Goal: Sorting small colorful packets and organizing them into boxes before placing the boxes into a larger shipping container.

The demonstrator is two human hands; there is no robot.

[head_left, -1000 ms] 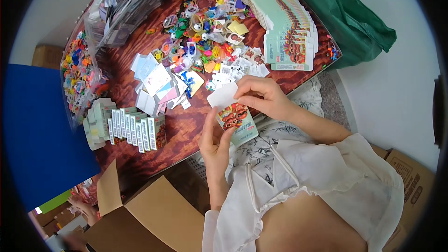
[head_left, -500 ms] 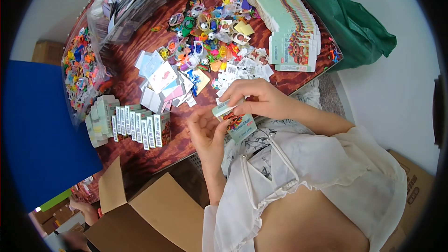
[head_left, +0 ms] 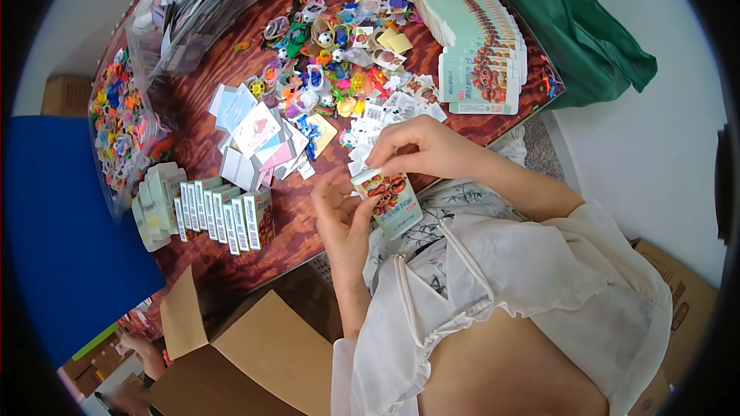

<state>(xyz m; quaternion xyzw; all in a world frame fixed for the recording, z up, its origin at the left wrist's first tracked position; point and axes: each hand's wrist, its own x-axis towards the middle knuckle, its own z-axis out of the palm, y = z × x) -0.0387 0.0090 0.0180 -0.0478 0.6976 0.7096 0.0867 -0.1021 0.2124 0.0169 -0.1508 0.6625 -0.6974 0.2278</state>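
My left grip [head_left: 339,212] has its thumb on the face of 1 box [head_left: 398,208], and my right grip [head_left: 424,150] pinches its top end, at the near edge of the counter [head_left: 301,212]. White packets [head_left: 375,119] crowd in just beyond, with toys [head_left: 327,50] heaped behind. Cards [head_left: 256,131] lie to the left, near a row of boxes [head_left: 223,216]. Fanned flat boxes [head_left: 482,69] fill the far right, beside a green bag [head_left: 582,42].
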